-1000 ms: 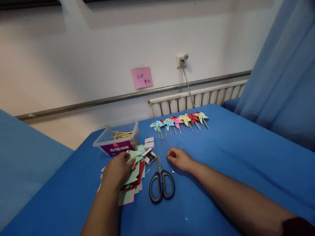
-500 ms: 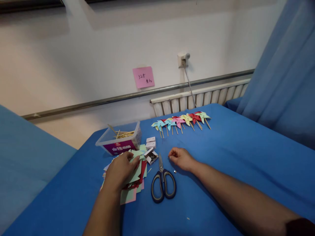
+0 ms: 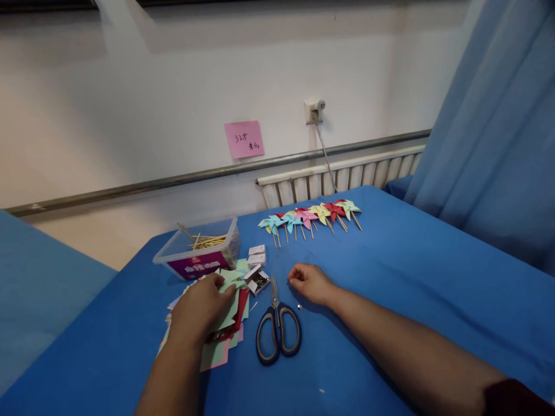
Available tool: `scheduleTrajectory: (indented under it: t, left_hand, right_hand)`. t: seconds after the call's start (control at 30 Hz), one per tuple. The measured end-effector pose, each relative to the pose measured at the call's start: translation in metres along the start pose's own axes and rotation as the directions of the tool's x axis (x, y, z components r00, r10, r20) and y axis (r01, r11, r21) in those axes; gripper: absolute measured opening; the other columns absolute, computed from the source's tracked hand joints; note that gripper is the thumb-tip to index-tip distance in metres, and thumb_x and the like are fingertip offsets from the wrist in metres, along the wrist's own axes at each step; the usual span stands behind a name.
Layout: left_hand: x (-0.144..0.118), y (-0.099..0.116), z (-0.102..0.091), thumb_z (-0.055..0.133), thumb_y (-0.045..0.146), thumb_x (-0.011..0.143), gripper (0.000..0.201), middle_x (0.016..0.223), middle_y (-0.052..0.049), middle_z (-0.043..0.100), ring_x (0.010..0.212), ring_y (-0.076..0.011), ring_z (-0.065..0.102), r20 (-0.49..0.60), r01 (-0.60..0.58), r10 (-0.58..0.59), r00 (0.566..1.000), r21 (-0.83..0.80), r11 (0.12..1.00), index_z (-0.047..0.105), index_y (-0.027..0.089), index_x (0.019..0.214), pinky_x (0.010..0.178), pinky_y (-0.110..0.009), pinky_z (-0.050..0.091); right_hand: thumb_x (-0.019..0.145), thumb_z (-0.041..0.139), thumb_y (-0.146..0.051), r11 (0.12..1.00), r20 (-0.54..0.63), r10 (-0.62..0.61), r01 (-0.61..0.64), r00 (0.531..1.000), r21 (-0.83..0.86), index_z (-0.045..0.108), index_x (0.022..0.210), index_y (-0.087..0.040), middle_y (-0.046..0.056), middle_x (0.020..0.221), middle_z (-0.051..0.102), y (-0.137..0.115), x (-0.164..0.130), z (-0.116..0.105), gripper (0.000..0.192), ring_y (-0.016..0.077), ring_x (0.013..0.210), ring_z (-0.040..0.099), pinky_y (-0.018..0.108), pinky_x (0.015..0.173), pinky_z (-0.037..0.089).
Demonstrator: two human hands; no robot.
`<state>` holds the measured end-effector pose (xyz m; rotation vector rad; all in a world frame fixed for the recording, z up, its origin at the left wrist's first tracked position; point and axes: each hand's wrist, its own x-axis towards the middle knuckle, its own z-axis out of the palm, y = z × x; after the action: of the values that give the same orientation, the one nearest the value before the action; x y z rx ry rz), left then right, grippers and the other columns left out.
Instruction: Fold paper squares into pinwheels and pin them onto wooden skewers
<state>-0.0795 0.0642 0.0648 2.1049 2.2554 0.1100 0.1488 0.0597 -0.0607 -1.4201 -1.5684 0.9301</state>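
The left hand (image 3: 200,307) presses flat, fingers spread, on the paper squares (image 3: 225,329), steadying the pile; the right hand (image 3: 309,283) rests loosely curled, empty, beside the scissors (image 3: 276,329).

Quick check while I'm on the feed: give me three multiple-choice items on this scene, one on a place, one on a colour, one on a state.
1. Where do the scissors lie?
A. between the hands
B. inside the plastic box
C. behind the pinwheels

2. What colour is the note on the wall?
A. yellow
B. pink
C. white

3. What is the left hand doing?
A. resting on the paper stack
B. gripping the scissors
C. raised off the table

A: handles sit between left hand and right hand.
B: plainly pink.
A: palm lies on the papers.
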Motion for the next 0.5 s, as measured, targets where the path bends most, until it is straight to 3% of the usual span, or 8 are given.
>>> scheduleTrajectory:
  t: [0.1, 0.23, 0.5]
  left_hand:
    - [0.000, 0.000, 0.001, 0.055, 0.050, 0.073, 0.040, 0.096, -0.014, 0.071, 0.086, -0.0343, 0.065, 0.020, -0.023, 0.023, 1.000, 0.015, 1.000, 0.066, 0.020, 0.098, 0.065, -0.038, 0.044]
    - [-0.001, 0.001, 0.002, 0.052, 0.043, 0.077, 0.032, 0.098, -0.014, 0.071, 0.088, -0.0346, 0.064, 0.011, -0.020, 0.020, 1.000, 0.033, 0.999, 0.066, 0.021, 0.096, 0.067, -0.039, 0.044]
    - [-0.005, 0.002, -0.001, 0.049, 0.051, 0.079, 0.035, 0.097, -0.012, 0.071, 0.087, -0.0307, 0.064, 0.010, -0.002, 0.002, 1.000, -0.025, 1.000, 0.065, 0.021, 0.089, 0.064, -0.035, 0.041]
  right_hand:
    - [0.076, 0.059, -0.016, 1.000, 0.007, 0.004, -0.004, 1.000, 0.003, 0.065, 0.080, -0.020, -0.002, 0.070, 0.065, -0.001, -0.001, -0.001, 0.008, 0.0114, 0.061, 0.057, 0.021, 0.057, 0.041]
    - [0.077, 0.059, -0.017, 1.000, 0.012, 0.014, -0.014, 1.000, 0.011, 0.065, 0.082, -0.020, -0.002, 0.071, 0.065, 0.002, -0.001, 0.000, 0.009, 0.0117, 0.062, 0.057, 0.021, 0.057, 0.042]
    - [0.077, 0.058, -0.019, 0.999, 0.016, 0.021, -0.021, 1.000, 0.028, 0.064, 0.081, -0.020, -0.002, 0.068, 0.064, 0.012, 0.001, 0.004, 0.007, 0.0112, 0.059, 0.054, 0.021, 0.056, 0.041]
